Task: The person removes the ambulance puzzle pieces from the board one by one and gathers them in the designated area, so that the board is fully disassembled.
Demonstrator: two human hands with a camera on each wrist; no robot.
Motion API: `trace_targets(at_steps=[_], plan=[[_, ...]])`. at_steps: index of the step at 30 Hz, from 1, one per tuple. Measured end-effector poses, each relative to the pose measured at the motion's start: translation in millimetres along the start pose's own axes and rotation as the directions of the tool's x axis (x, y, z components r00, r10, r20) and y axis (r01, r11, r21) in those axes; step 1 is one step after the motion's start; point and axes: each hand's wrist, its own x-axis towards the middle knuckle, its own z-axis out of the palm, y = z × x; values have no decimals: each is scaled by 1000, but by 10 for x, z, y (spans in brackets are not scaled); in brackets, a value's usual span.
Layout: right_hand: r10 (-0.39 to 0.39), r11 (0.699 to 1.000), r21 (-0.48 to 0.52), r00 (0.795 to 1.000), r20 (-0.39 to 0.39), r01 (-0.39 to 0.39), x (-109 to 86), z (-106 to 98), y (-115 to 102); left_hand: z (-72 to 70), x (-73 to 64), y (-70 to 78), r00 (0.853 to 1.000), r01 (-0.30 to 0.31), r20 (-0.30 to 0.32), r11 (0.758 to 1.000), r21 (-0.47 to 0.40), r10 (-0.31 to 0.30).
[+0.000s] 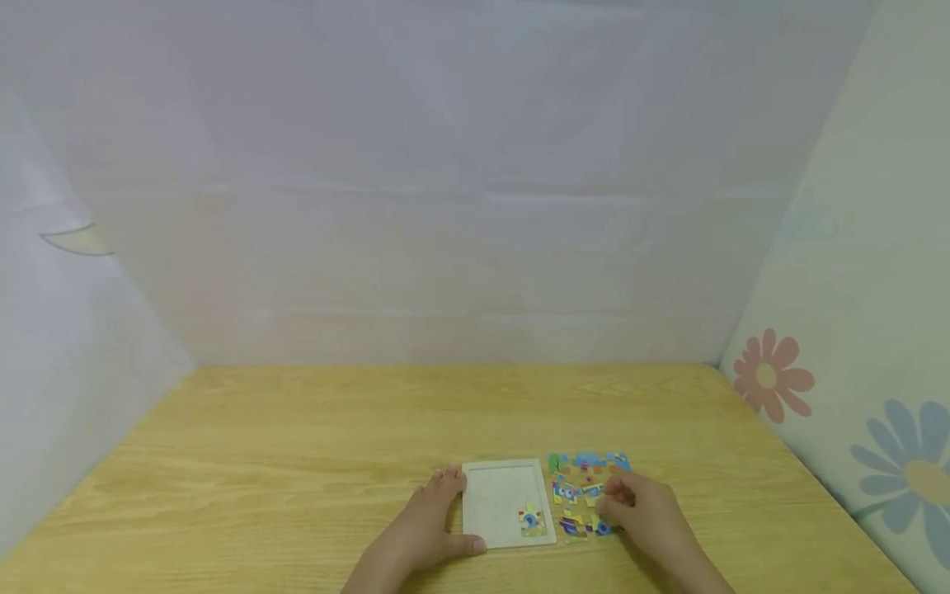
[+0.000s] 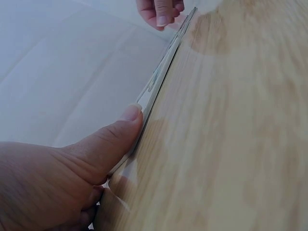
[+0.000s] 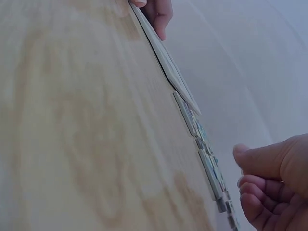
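A pale square puzzle tray (image 1: 508, 469) lies on the table, one joined patch of colourful jigsaw pieces (image 1: 531, 520) in its near right corner. My left hand (image 1: 425, 521) rests along the tray's left side, fingers spread toward the far corner. Its thumb (image 2: 113, 139) presses the near rim. Loose jigsaw pieces (image 1: 575, 524) lie in rows just right of the tray. Over their right side hovers my right hand (image 1: 647, 511), fingers loosely curled. In the right wrist view a gap shows between its thumb (image 3: 262, 160) and fingers, with no piece visible there.
The light wood table (image 1: 297, 445) extends around the tray and pieces. Pale sheeting (image 1: 445, 206) stands behind it, and a flower-printed panel (image 1: 853, 330) rises along the right edge. Another pale panel (image 1: 74, 330) borders the left.
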Motion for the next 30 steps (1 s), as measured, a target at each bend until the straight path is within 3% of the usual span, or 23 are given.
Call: trace_targets(at_steps=[7, 11, 19, 23, 30], plan=[[-72, 996, 51, 997, -5, 73, 23, 8, -136, 2, 2, -8, 1000, -2, 9, 1000, -5, 2], [-165, 984, 76, 986, 27, 163, 38, 33, -205, 3, 7, -13, 1000, 3, 12, 1000, -14, -2], [-374, 926, 105, 922, 103, 363, 86, 134, -239, 7, 6, -15, 1000, 10, 19, 1000, -19, -9], [-422, 906, 90, 899, 121, 413, 96, 192, -252, 6, 8, -14, 999, 23, 23, 999, -24, -22], [-436, 897, 20, 874, 215, 443, 96, 263, -297, 13, 9, -13, 1000, 20, 9, 1000, -19, -20]])
